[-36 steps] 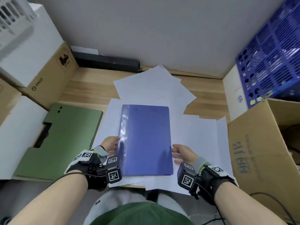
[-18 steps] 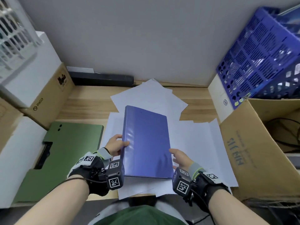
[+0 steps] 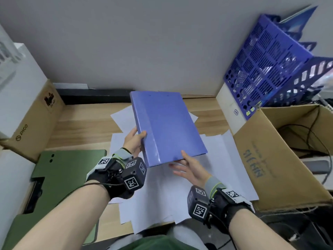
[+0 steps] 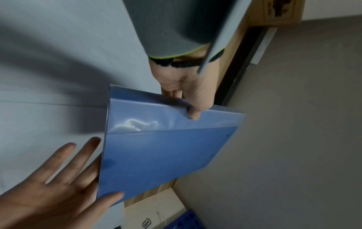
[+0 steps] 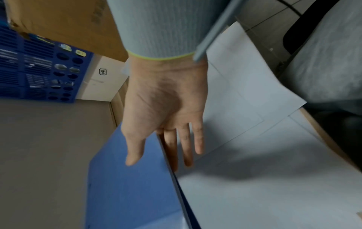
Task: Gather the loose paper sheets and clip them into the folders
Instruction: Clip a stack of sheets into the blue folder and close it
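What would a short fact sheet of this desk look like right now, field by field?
Held item: blue folder, closed, lifted and tilted above the desk
Left hand: grips the folder's spine edge, thumb on top
Right hand: fingers straight, thumb on the folder's near corner, fingers under it
Paper sheets: loose, overlapping on the wooden desk
Green folder: flat at the left, untouched
Clipping: not yet started

Right hand straddles blue folder edge.
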`<state>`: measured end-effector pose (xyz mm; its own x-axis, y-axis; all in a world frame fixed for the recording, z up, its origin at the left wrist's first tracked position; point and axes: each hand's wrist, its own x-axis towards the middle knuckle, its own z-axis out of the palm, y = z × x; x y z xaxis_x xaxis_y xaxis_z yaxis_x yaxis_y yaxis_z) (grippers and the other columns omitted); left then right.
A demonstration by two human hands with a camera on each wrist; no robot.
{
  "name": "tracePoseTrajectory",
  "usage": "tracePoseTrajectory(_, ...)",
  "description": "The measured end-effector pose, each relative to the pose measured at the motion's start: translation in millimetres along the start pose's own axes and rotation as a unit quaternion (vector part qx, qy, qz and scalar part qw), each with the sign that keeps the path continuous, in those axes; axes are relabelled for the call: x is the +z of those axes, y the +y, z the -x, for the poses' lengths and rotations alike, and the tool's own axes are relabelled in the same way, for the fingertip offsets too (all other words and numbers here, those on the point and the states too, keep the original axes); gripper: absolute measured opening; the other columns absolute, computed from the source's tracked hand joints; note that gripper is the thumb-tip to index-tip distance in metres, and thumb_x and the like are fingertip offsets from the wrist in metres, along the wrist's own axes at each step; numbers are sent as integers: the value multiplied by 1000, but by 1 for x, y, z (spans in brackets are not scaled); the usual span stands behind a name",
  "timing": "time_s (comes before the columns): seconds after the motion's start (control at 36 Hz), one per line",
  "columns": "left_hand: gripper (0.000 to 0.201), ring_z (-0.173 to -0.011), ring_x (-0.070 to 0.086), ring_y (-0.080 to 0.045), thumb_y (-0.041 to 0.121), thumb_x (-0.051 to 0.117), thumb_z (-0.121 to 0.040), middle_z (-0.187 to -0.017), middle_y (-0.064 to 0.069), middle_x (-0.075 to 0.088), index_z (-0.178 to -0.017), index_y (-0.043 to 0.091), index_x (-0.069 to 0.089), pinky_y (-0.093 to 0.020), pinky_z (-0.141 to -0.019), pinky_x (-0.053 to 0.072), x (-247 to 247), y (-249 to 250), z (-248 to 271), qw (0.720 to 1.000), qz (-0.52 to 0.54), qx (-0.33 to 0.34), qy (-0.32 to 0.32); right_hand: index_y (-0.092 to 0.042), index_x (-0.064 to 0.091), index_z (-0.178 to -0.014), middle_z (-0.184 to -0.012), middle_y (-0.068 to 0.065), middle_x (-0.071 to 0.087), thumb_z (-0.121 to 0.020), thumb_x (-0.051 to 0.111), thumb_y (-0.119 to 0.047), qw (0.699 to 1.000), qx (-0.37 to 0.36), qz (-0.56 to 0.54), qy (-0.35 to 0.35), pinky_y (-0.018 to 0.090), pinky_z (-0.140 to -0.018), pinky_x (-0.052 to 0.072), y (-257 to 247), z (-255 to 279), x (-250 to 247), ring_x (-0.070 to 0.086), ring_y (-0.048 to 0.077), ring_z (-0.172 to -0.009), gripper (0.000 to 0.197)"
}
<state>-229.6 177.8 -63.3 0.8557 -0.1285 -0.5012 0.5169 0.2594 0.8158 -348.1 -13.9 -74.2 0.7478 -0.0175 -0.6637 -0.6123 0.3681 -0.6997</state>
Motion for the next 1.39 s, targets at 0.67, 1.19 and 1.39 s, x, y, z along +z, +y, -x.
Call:
tracePoseTrajectory(0.67, 40, -89, 62, -14, 8, 43, -99, -106, 3, 63, -137, 22, 42, -20, -64, 56, 138, -24, -147, 997, 37, -47, -46, -19, 50, -102, -109, 7, 57, -101, 45, -28, 981, -36, -124, 144, 24, -51, 53, -88, -125, -101, 68, 23, -71, 11)
tracePoseTrajectory(1.19, 53, -120, 56, -22, 5, 46, -97, -140, -5, 51, -146, 17, 31, -33, -98, 47, 177, -77, -189, 990, 0, -138, -35, -24, 47, -108, -118, 8, 60, -102, 38, -35, 965, 38, -184, 182, 30, -62, 53, -51, -147, -139, 68, 23, -80, 15)
tracePoseTrajectory(1.39, 48, -126, 50, -17, 23, 52, -91, -139, 2, 52, -138, 24, 41, -42, -112, 35, 172, -84, -197, 987, -116, -93, -61, -15, 45, -99, -103, 4, 58, -101, 45, -25, 964, 74, -181, 180, 27, -54, 56, -56, -147, -138, 68, 27, -80, 10)
